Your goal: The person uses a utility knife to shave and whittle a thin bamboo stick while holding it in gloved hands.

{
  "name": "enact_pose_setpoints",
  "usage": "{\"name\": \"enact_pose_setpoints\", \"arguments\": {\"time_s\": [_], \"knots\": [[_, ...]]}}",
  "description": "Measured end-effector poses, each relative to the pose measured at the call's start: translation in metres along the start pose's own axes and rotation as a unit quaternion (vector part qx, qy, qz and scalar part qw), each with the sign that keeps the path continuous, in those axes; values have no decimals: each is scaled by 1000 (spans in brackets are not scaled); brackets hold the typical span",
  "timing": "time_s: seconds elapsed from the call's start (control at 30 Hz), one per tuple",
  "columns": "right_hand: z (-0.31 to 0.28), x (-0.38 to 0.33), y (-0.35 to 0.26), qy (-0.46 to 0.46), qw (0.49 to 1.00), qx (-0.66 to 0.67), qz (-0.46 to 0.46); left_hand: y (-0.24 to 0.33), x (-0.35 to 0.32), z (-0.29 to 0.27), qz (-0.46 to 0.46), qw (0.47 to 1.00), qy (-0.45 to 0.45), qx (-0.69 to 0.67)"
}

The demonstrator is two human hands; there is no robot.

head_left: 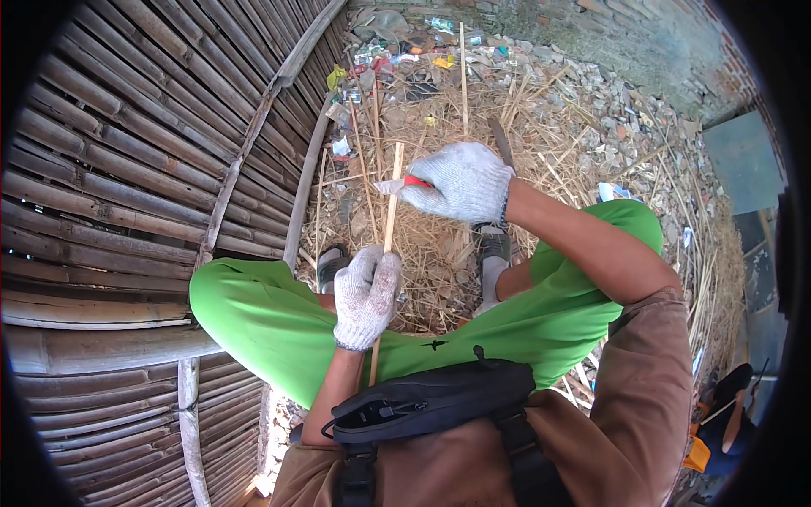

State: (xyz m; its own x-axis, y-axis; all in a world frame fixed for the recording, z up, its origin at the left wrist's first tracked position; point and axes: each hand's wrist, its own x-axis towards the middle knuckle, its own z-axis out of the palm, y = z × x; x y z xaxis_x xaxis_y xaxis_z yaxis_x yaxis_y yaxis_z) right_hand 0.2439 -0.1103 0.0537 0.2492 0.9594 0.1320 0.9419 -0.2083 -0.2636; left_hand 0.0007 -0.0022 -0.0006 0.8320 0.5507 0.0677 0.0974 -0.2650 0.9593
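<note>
My left hand (367, 296), in a white knit glove, is closed around a thin pale bamboo strip (392, 203) that stands nearly upright between my knees. My right hand (460, 182), also gloved, grips a knife with a red handle (416, 181); its blade (389, 187) rests against the strip near its upper end. I sit in green shorts (270, 317) with a black pouch (431, 401) at my waist. The strip's lower end is hidden behind my left hand and leg.
A wall of dark split bamboo (127, 186) fills the left. The ground ahead is covered in straw shavings (439, 253), loose bamboo slivers and rubble (591, 93), with scattered litter (405, 59) at the far end. My shoes (492, 245) rest in the shavings.
</note>
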Motion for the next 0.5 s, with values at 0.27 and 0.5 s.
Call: {"name": "enact_pose_setpoints", "arguments": {"time_s": [0.27,0.5], "knots": [[-52,16,81,122,979,-59,155,4,-6,2,40,998,4,43],[-7,-5,-2,-3,1000,7,16,0,-4,0,4,1000,15,23]]}}
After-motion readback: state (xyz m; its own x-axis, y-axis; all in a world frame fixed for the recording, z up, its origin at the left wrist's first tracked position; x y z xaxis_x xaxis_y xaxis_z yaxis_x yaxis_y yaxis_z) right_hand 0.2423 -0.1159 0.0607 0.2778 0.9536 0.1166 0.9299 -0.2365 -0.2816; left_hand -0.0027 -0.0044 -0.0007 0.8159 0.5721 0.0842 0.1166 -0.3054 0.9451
